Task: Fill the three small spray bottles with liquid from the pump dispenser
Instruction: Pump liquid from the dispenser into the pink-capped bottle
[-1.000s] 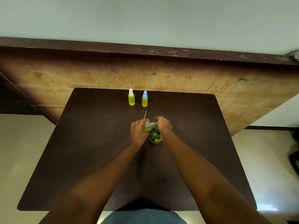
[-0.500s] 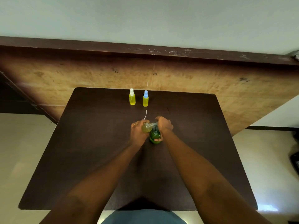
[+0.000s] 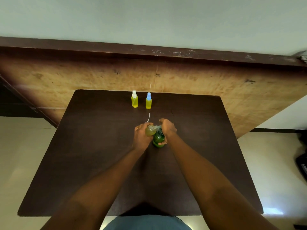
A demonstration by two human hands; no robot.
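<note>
left hand (image 3: 141,136) grips a small open spray bottle (image 3: 150,130) tipped against the nozzle of the green pump dispenser (image 3: 158,138), right hand (image 3: 167,128) curled over its pump, two capped bottles (image 3: 134,101) behind.

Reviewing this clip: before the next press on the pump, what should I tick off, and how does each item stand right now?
1. Left hand grips the open spray bottle, tilted toward the pump: ok.
2. Bottle mouth lined up with the spout: cannot tell, too small and partly hidden by fingers.
3. Right hand wraps the green pump dispenser, fingers over the top: ok.
4. Dispenser base on the table: ok.
5. White-capped bottle and blue-capped bottle upright, yellow, apart from the hands: ok.
6. Dip tube of the removed sprayer lies behind the hands, within reach: ok.
</note>
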